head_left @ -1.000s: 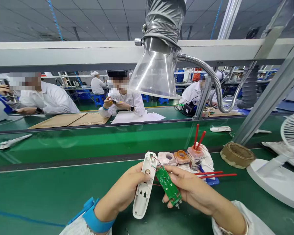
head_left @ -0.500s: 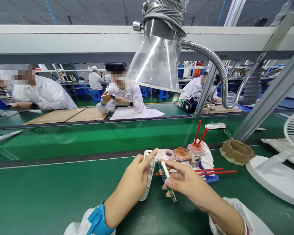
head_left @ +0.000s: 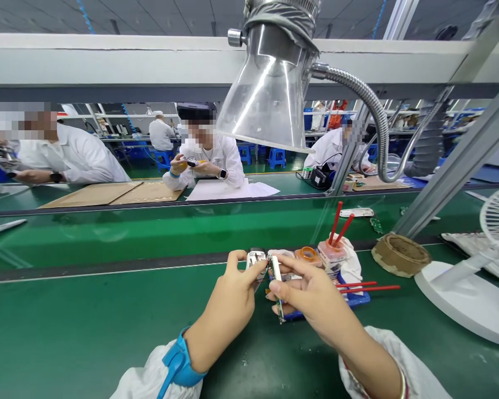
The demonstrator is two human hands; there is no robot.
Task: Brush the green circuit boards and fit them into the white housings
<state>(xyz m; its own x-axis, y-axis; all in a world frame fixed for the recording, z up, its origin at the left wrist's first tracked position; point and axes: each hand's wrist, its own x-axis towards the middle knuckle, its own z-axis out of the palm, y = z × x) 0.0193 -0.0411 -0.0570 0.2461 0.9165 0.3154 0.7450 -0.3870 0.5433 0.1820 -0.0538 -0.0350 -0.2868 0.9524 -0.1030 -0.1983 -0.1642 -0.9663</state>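
Observation:
My left hand [head_left: 232, 299] wears a blue wrist strap [head_left: 182, 363] and is closed around a white plastic housing [head_left: 256, 256]. The end of that housing points up, while the rest is mostly behind the fingers. Close beside it, my right hand [head_left: 314, 291] pinches a narrow green circuit board [head_left: 280, 315] with a white strip [head_left: 276, 269] along it. The board stands nearly upright, its top end next to the housing. Left thumb and right fingertips almost meet at this top end. Any wires between the two parts are too small to make out.
Behind my right hand are an orange-lidded jar [head_left: 309, 255], a jar with red sticks [head_left: 332, 252] and a blue tray [head_left: 360, 300]. A tape roll [head_left: 401, 255] and white fan [head_left: 461, 302] stand rightward. A clear hood [head_left: 266, 105] hangs above. Co-workers sit beyond the green conveyor [head_left: 149, 233].
My left index finger, stretched out before, has curled in, and the housing has tilted so its end shows. The circuit board has turned more upright and come closer to the housing.

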